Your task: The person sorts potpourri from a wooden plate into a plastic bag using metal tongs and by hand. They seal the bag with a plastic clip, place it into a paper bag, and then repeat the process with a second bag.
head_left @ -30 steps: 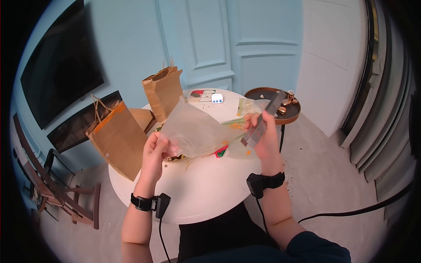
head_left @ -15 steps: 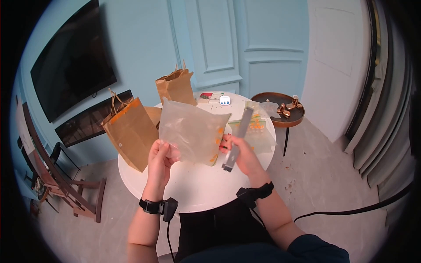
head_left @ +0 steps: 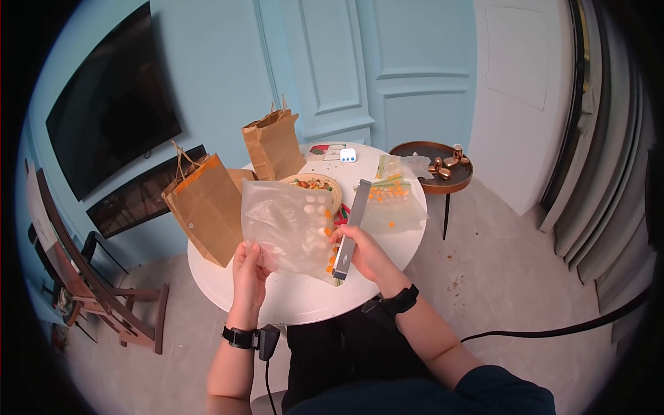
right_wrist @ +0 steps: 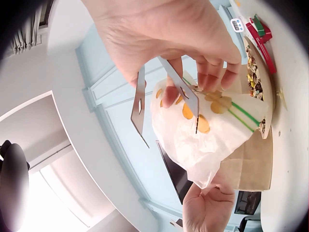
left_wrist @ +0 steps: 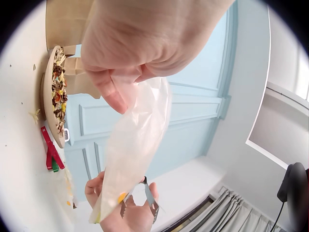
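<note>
In the head view a frosted plastic zip bag point(head_left: 280, 225) with orange and white dots hangs between both hands over the round white table. The left hand point(head_left: 249, 273) pinches its lower left corner. At the dotted, green-striped edge, the right hand point(head_left: 368, 254) grips the bag with its fingertips. That same hand also holds flat metal tongs point(head_left: 355, 214), whose two arms stand apart in the right wrist view. Behind the bag, partly hidden, is a tan plate point(head_left: 338, 197) of mixed dried bits. Red and green clips point(left_wrist: 50, 152) lie beside the plate.
Two brown paper bags point(head_left: 204, 211) stand at the left and back of the table. More dotted zip bags point(head_left: 394, 218) lie on the right side. A white timer point(head_left: 348, 155) sits at the back. Beyond is a dark side table point(head_left: 425, 185) with copper-coloured objects.
Both hands have come lower and nearer the body. The right hand has moved left with the tongs and now grips the bag's dotted edge. More of the plate shows than half a second ago.
</note>
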`<state>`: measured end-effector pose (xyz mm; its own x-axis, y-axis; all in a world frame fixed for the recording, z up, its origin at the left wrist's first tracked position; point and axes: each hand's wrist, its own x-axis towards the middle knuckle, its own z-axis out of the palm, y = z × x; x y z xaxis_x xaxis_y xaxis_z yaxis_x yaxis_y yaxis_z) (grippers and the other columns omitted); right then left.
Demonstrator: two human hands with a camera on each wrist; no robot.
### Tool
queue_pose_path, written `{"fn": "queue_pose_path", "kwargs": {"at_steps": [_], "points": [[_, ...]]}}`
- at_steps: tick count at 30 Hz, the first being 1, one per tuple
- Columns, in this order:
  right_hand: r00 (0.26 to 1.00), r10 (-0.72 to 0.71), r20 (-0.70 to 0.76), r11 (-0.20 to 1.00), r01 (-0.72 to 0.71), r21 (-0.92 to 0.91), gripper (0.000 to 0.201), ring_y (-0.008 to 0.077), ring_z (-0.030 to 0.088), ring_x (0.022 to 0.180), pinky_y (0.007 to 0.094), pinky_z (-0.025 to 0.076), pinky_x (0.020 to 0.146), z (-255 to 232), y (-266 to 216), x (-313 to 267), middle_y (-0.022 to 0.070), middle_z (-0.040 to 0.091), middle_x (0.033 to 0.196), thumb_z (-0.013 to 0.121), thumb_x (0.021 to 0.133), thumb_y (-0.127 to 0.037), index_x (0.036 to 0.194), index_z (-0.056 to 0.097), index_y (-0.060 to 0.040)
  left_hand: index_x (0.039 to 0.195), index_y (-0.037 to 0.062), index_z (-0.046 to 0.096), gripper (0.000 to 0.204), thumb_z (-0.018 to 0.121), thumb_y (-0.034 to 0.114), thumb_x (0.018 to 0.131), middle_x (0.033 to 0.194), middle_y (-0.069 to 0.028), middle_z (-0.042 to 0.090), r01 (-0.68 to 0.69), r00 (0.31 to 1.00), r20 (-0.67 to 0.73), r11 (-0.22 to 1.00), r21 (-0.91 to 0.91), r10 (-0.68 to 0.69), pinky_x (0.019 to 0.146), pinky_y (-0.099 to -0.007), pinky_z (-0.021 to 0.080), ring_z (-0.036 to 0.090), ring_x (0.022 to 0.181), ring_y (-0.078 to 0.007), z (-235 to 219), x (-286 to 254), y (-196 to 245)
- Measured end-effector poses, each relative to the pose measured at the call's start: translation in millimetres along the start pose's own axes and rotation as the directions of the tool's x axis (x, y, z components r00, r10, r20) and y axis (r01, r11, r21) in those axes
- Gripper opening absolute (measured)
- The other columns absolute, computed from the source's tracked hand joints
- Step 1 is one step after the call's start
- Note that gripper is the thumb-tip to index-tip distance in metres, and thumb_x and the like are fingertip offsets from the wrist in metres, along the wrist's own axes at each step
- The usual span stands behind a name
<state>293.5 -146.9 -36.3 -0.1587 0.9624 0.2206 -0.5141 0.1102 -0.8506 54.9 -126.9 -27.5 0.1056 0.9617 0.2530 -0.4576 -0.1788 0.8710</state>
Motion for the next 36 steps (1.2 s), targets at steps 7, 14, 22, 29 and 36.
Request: {"fn": "queue_pose_path", "kwargs": {"at_steps": [7, 14, 22, 29, 36], "points": [[0.997, -0.026, -0.071, 1.000, 0.025, -0.010, 0.035, 0.0138, 0.050, 0.100, 0.0305, 0.037, 0.090, -4.6, -7.7, 7.1, 0.0069, 0.061, 0.102, 0.051, 0.090, -0.033, 0.092, 0.065, -0.0012, 0.099, 0.0086, 0.050, 0.015, 0.049, 0.023, 0.096, 0.091, -0.0014, 0.061, -0.009, 0.998, 0.056, 0.999, 0.044, 0.007, 0.073, -0.0275, 0.052, 0.061, 0.078, -0.0110, -14.4, 13.4, -19.8], [0.992, -0.036, -0.124, 0.977, 0.008, -0.215, 0.032, 0.0161, 0.059, 0.078, 0.0294, 0.048, 0.071, -23.7, -27.6, 22.6, 0.0120, 0.066, 0.089, 0.054, 0.089, -0.026, 0.092, 0.063, 0.0046, 0.110, 0.0024, 0.050, 0.023, 0.054, 0.012, 0.090, 0.103, -0.0081, 0.057, -0.111, 0.991, -0.001, 0.832, 0.543, 0.132, 0.086, -0.0346, 0.046, 0.056, 0.097, -0.0170, -17.0, 29.6, -21.3], [0.855, 0.185, 0.485, 0.608, 0.288, -0.740, 0.032, 0.0134, 0.057, 0.067, 0.0261, 0.045, 0.061, 21.0, -55.1, 22.2, 0.0052, 0.055, 0.076, 0.068, 0.080, -0.030, 0.079, 0.059, 0.0007, 0.115, 0.0032, 0.058, 0.042, 0.054, -0.005, 0.073, 0.137, -0.0140, 0.044, -0.700, 0.699, 0.708, 0.295, 0.650, 0.101, 0.108, -0.0426, 0.029, 0.037, 0.130, -0.0340, 52.7, 27.0, 66.9], [0.805, 0.252, 0.537, 0.607, 0.300, -0.736, 0.024, 0.0133, 0.058, 0.074, 0.0292, 0.046, 0.074, 33.2, -60.0, 29.0, 0.0053, 0.060, 0.080, 0.066, 0.081, -0.023, 0.091, 0.061, -0.0022, 0.087, 0.0026, 0.062, 0.019, 0.062, 0.003, 0.068, 0.126, -0.0132, 0.053, -0.767, 0.639, 0.767, 0.127, 0.629, 0.059, 0.098, -0.0421, 0.039, 0.047, 0.117, -0.0339, 41.2, 35.4, 74.2], [0.997, 0.054, -0.048, 0.602, -0.071, -0.796, 0.037, 0.0101, 0.058, 0.076, 0.0271, 0.045, 0.067, -48.6, -82.8, 88.2, 0.0025, 0.064, 0.082, 0.054, 0.084, -0.039, 0.080, 0.065, -0.0043, 0.072, 0.0022, 0.055, 0.011, 0.065, 0.005, 0.068, 0.109, -0.0112, 0.063, -0.685, 0.729, 0.670, 0.164, 0.710, 0.142, 0.080, -0.0381, 0.046, 0.056, 0.091, -0.0310, 0.3, 25.1, 79.9]]}}
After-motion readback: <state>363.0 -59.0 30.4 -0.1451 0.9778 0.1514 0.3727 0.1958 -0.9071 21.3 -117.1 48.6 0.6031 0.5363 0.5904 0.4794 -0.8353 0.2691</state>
